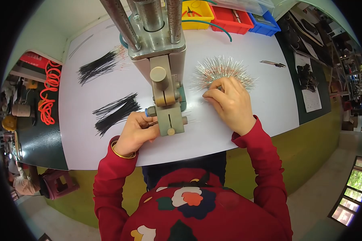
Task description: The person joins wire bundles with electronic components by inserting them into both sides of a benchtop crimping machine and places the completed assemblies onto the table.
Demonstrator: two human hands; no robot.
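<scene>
Head cam: L hand (138, 131) is bent near the press (165, 68), approx. 8 o'clock of it; tips partly hidden, so grip I cannot tell. R hand (230, 103), approx. 3 o'clock, is narrow, tips tog., by silvery wires (221, 69) at 2 o'clock. Black wires (118, 113) lie on desk (269, 102), 9 o'clock.

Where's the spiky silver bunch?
In the head view, the spiky silver bunch lies on the white table, right of the metal press, with the right hand at its near edge.

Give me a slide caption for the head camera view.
Left hand beside a metal machine, right hand at a fanned bundle of silvery strands, black wire bundles at left.
</scene>
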